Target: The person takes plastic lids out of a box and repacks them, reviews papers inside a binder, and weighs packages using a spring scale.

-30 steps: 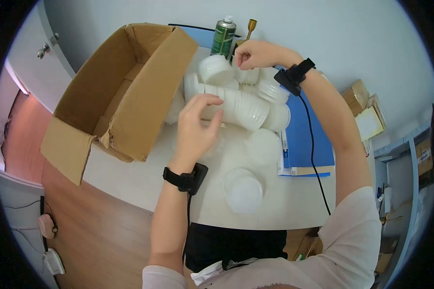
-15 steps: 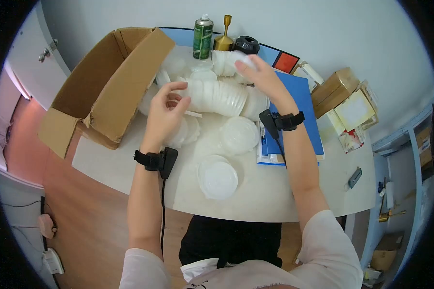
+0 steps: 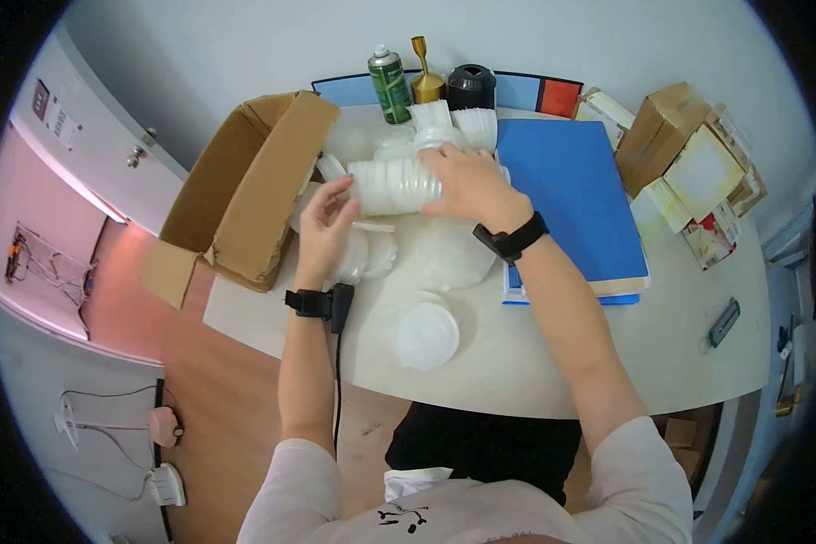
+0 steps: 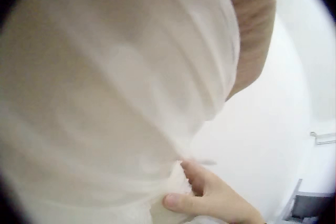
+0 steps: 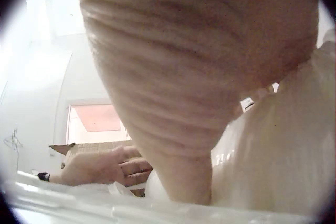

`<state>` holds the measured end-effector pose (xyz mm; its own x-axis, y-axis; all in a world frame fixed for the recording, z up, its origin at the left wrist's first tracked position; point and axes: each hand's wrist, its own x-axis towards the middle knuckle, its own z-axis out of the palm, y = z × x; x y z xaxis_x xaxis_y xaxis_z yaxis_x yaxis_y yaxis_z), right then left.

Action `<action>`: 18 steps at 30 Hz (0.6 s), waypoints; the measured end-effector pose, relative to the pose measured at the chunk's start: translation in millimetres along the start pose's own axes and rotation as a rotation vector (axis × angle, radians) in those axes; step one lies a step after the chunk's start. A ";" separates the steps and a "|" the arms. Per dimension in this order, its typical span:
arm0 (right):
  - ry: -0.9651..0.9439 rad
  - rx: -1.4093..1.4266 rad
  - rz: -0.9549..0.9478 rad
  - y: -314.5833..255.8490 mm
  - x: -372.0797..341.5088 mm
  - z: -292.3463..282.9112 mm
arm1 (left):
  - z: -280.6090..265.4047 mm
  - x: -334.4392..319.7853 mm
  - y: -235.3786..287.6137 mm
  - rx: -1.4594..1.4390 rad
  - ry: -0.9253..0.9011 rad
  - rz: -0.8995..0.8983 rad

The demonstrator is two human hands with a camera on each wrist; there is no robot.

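At the frame's centre, the stack of containers (image 3: 385,187) was a milky translucent white, on a cream surface (image 3: 517,372), with a plain brown box (image 3: 276,195) at upper left, a green can (image 3: 391,89) and gold stand (image 3: 428,88) at top, a solid blue folder (image 3: 571,199) right of centre, and a white shirt (image 3: 480,510) with a black line drawing at bottom.

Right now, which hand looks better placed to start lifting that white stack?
Probably the right hand: its fingers and thumb straddle one end of the white stack. The left hand sits at the other end, nearer the cardboard box, fingers loosely curved, no firm grip visible.
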<state>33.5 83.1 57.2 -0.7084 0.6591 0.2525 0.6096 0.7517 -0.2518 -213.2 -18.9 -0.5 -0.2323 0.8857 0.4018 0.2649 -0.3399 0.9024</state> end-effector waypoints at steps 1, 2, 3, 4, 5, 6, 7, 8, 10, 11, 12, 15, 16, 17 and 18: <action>-0.003 0.021 0.010 -2.1 0.7 -5.9 | -0.3 0.8 -0.3 0.098 -0.049 0.017; 0.007 0.034 0.010 3.2 3.1 -6.9 | -1.6 1.4 -0.8 0.195 -0.100 0.032; 0.163 0.173 -0.078 13.4 6.2 -8.9 | -1.8 0.9 -1.6 0.209 -0.105 0.035; 0.322 0.309 -0.167 17.8 7.5 -12.7 | 2.9 0.2 4.5 0.089 -0.091 -0.037; 0.338 0.314 -0.167 19.5 6.8 -13.6 | 6.8 1.3 9.2 -0.031 -0.079 -0.104; 0.281 0.381 -0.126 21.1 5.7 -13.6 | 7.8 2.9 9.1 -0.018 -0.089 -0.092; 0.225 0.452 -0.084 22.3 5.2 -13.6 | 7.5 3.9 5.3 0.076 -0.076 -0.047; 0.247 0.465 -0.076 24.4 7.5 -9.8 | 6.8 4.3 1.1 0.175 -0.068 -0.005; 0.349 0.571 -0.182 22.6 14.1 -1.9 | 7.9 6.0 -7.5 0.157 -0.047 0.005; 0.360 0.587 -0.174 21.1 17.3 -2.5 | 6.4 6.2 -10.2 0.116 -0.023 0.010; 0.361 0.761 -0.155 20.7 20.6 -4.6 | 4.1 4.5 -13.1 0.072 0.007 0.013; 0.319 0.471 -0.146 23.3 21.8 14.0 | -0.5 4.6 -12.6 0.136 0.027 -0.046; 0.277 -0.002 -0.152 16.8 18.9 11.9 | 0.5 2.2 -6.9 0.140 0.029 -0.050; 0.277 0.001 -0.152 9.3 16.4 10.3 | 3.1 1.2 1.5 0.159 -0.026 -0.039; 0.186 0.133 -0.151 -0.3 11.6 9.7 | 5.9 0.9 6.1 0.177 -0.080 -0.026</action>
<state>21.6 90.3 51.1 -0.7027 0.5418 0.4611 0.4411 0.8403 -0.3152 -206.3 -18.3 4.4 -0.1677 0.9183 0.3586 0.4216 -0.2620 0.8681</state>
